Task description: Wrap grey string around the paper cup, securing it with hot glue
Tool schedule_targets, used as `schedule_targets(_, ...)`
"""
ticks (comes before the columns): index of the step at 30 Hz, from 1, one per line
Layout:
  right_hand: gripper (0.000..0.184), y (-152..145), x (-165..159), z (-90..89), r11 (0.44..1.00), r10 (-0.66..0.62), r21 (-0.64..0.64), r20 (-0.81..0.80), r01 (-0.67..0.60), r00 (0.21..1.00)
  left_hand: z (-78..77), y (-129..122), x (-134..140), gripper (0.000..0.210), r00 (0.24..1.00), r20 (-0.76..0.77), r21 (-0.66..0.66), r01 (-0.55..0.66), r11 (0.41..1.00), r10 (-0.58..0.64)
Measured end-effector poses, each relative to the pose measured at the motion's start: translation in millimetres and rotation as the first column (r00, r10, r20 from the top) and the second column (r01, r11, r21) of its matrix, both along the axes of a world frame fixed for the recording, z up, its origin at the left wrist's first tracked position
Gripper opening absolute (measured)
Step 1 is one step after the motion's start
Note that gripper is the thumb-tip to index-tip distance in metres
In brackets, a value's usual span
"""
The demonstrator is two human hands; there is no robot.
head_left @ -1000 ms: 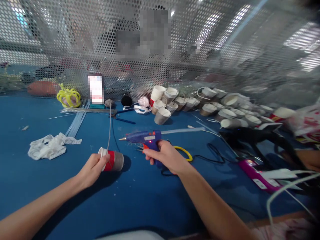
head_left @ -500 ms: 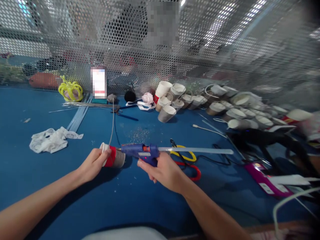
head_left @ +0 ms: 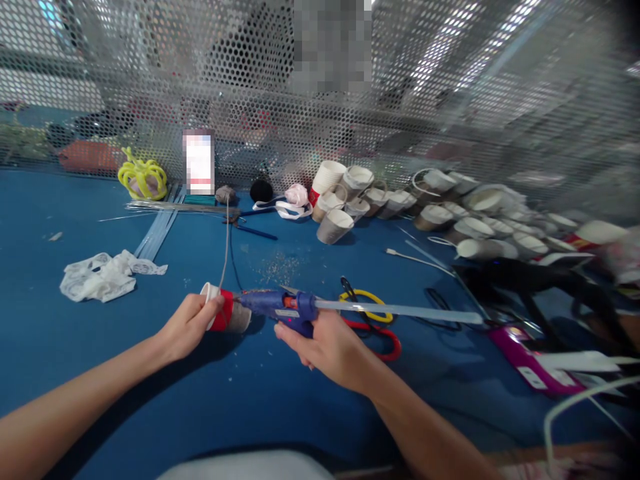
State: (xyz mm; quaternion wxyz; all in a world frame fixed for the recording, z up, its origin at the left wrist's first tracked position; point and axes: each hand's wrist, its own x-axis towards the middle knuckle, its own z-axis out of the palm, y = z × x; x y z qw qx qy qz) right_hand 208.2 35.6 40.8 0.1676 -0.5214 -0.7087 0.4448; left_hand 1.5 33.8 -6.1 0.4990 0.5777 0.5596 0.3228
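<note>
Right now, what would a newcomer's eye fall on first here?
The blue glue gun in the right hand, centre, its nozzle at the red-and-gray cup in the left hand. Then the bright yellow looped object at back left, and the crowd of cups along the back, centre to right.

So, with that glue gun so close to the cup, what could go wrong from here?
The glue gun shows a red light, so its tip may be hot; it points toward the left grip, and a slip might burn.
The yarn runs from the cup to a grey ball; a tug could shift it.
The long glue stick crosses above a yellow handle and might snag.
</note>
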Motion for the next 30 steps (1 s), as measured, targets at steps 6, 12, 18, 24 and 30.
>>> schedule_targets(6, 0.022, -2, 0, 3.8, 0.999, 0.030, 0.026, -0.002, -0.030, 1.000, 1.0, -1, 1, 0.042, 0.998, 0.057, -0.019, -0.021, 1.000, 0.022)
schedule_targets(12, 0.025, -3, 4, 0.4, 0.995, 0.067, 0.070, -0.008, -0.066, 0.998, 4.2, -1, 2, 0.042, 0.994, 0.102, -0.026, -0.027, 0.999, 0.029)
schedule_targets(18, 0.025, -6, 6, -2.3, 0.990, 0.078, 0.117, 0.066, -0.085, 0.995, 3.9, -1, 1, 0.040, 0.982, 0.189, -0.064, -0.020, 0.998, 0.032)
schedule_targets(24, 0.022, -5, 7, -4.2, 0.965, 0.090, 0.231, 0.161, -0.126, 0.983, 4.1, 0, 1, 0.040, 0.976, 0.212, -0.078, -0.031, 0.996, 0.047)
schedule_targets(30, 0.019, -6, 9, -5.2, 0.934, 0.126, 0.315, 0.160, -0.171, 0.979, 3.7, 0, 1, 0.039, 0.976, 0.217, -0.076, -0.017, 0.997, 0.033)
